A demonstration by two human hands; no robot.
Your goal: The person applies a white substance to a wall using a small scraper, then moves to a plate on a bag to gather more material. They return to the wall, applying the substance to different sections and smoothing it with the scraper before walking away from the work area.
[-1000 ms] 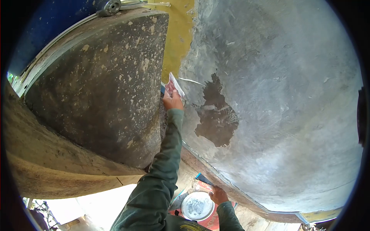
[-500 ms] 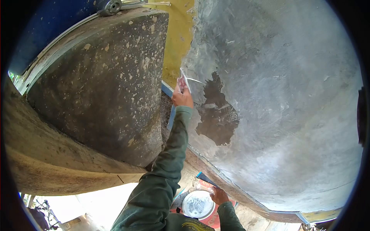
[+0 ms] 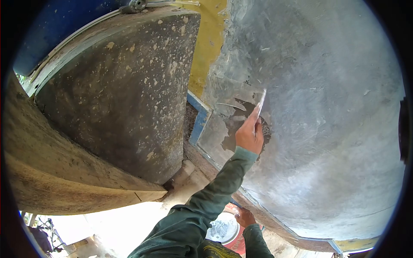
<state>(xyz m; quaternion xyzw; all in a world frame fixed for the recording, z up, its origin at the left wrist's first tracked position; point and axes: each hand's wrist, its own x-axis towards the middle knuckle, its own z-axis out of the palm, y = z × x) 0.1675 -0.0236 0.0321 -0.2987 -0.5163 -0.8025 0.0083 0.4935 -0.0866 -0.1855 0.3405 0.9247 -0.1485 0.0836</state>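
Shifted rightward, the left hand [image 3: 249, 136] holds a thin, whitish plate [image 3: 262, 101].

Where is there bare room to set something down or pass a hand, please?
For a hand: the wall right of the left hand. To set down: perhaps the tan floor between the dark block and the left sleeve. Crowded: the white disc, with the right hand and that sleeve close around it.

A white-rimmed round container [image 3: 237, 230] stands over something red [image 3: 239, 246] on the floor [image 3: 275, 245].
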